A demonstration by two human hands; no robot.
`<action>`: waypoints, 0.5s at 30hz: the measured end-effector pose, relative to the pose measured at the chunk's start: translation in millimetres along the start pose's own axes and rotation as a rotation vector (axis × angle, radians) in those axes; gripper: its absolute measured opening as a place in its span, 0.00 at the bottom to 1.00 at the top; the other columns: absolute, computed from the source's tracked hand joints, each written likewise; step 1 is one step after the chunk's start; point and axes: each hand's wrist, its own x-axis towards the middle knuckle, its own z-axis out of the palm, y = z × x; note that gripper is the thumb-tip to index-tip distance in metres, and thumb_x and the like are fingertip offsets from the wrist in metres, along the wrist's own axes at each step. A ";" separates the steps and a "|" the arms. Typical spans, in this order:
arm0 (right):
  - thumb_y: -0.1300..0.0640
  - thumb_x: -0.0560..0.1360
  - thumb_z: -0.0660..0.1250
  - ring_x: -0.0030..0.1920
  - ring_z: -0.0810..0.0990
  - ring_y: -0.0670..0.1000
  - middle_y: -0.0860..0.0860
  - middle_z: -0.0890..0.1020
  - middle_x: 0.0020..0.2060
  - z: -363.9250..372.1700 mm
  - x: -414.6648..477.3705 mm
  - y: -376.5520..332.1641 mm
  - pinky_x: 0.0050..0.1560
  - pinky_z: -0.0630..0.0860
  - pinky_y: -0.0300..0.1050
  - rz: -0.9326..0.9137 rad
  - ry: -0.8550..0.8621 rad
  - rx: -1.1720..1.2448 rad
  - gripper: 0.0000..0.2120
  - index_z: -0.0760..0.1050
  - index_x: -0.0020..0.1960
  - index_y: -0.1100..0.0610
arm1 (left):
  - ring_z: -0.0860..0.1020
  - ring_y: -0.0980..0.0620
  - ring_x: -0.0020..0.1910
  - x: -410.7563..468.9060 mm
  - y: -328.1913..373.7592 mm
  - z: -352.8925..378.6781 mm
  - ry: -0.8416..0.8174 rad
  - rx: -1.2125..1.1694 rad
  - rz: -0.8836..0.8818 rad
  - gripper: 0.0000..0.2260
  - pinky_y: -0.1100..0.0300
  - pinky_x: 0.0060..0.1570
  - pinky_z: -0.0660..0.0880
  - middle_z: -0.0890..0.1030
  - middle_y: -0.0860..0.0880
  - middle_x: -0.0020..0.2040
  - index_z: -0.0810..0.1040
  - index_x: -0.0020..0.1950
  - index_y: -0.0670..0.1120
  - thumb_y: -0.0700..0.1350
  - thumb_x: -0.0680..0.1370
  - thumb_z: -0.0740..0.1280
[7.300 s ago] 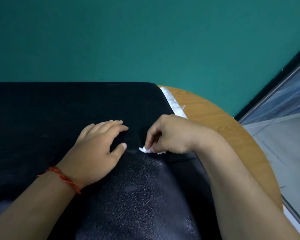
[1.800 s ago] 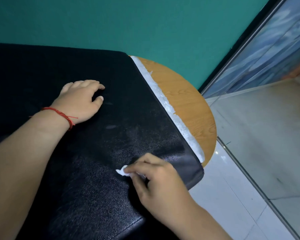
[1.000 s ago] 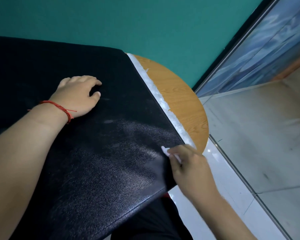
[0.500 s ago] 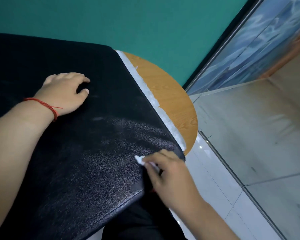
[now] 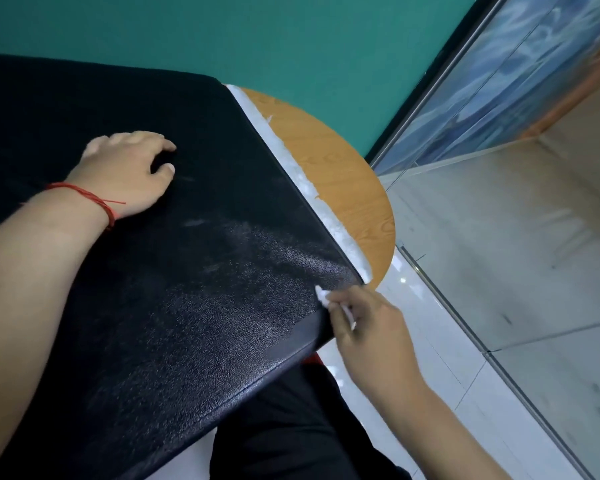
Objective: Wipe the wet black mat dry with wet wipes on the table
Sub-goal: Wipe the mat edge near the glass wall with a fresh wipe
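Observation:
A large black textured mat (image 5: 187, 306) covers most of the round wooden table (image 5: 347, 188) and overhangs its near edge. My right hand (image 5: 371, 327) pinches a small crumpled white wet wipe (image 5: 323, 295) against the mat's near right corner. My left hand (image 5: 129, 171), with a red thread at the wrist, lies palm down on the mat farther back, fingers spread, holding nothing. The mat surface near the right corner glistens.
A ragged white strip (image 5: 312, 188) runs along the mat's right edge on the bare wood. A teal wall (image 5: 291, 39) stands behind the table. To the right are a glass partition (image 5: 520, 71) and pale floor tiles (image 5: 499, 271). My dark-clothed legs (image 5: 291, 427) show below the mat.
My right hand slid the wipe from the mat's middle toward me, then right to the near right corner, back left a little, and back to the corner. The left hand stayed put.

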 end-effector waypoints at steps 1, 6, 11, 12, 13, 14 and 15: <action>0.58 0.79 0.72 0.47 0.80 0.46 0.41 0.81 0.44 4.4 -6.9 -11.5 0.50 0.78 0.46 -0.043 -0.032 0.021 0.05 0.83 0.51 0.48 | 0.67 0.41 0.77 0.3 0.5 -0.2 -0.003 0.003 -0.001 0.19 0.42 0.77 0.60 0.72 0.48 0.78 0.74 0.75 0.52 0.52 0.85 0.62; 0.54 0.82 0.69 0.49 0.75 0.45 0.42 0.77 0.46 23.7 -52.2 -75.0 0.52 0.71 0.35 -0.261 -0.237 0.139 0.04 0.81 0.55 0.47 | 0.66 0.42 0.78 -0.2 -1.0 -0.8 -0.011 0.001 -0.010 0.20 0.42 0.78 0.58 0.71 0.49 0.79 0.73 0.76 0.53 0.53 0.85 0.61; 0.54 0.84 0.68 0.49 0.75 0.47 0.42 0.78 0.48 19.3 -57.3 -69.4 0.54 0.72 0.38 -0.356 -0.299 0.138 0.04 0.81 0.57 0.48 | 0.66 0.42 0.79 0.4 0.1 -0.9 -0.012 0.001 -0.003 0.19 0.42 0.78 0.57 0.70 0.49 0.79 0.73 0.76 0.53 0.53 0.85 0.61; 0.54 0.83 0.68 0.50 0.75 0.47 0.43 0.78 0.48 14.8 -53.7 -60.9 0.54 0.74 0.42 -0.346 -0.296 0.118 0.04 0.81 0.57 0.48 | 0.65 0.42 0.79 0.8 -0.1 -1.3 -0.015 -0.001 -0.006 0.19 0.42 0.78 0.57 0.70 0.49 0.79 0.73 0.76 0.53 0.53 0.85 0.61; 0.54 0.83 0.68 0.50 0.76 0.48 0.43 0.79 0.48 10.2 -49.5 -51.1 0.55 0.75 0.45 -0.327 -0.280 0.095 0.04 0.80 0.57 0.48 | 0.66 0.41 0.78 1.3 -0.5 -1.5 -0.016 -0.001 -0.006 0.19 0.42 0.78 0.57 0.70 0.48 0.79 0.73 0.76 0.53 0.53 0.85 0.61; 0.55 0.83 0.69 0.50 0.77 0.48 0.43 0.79 0.48 5.8 -44.9 -39.7 0.54 0.76 0.46 -0.296 -0.253 0.079 0.04 0.80 0.56 0.48 | 0.66 0.41 0.78 1.8 -0.8 -1.6 -0.015 0.004 -0.002 0.19 0.41 0.77 0.58 0.71 0.48 0.79 0.73 0.76 0.53 0.53 0.85 0.61; 0.56 0.82 0.70 0.50 0.78 0.48 0.43 0.79 0.48 1.6 -39.8 -27.7 0.54 0.76 0.47 -0.252 -0.215 0.075 0.04 0.81 0.55 0.48 | 0.67 0.40 0.77 1.9 -1.0 -1.2 -0.012 0.010 0.005 0.19 0.41 0.76 0.60 0.71 0.47 0.78 0.73 0.76 0.52 0.53 0.85 0.61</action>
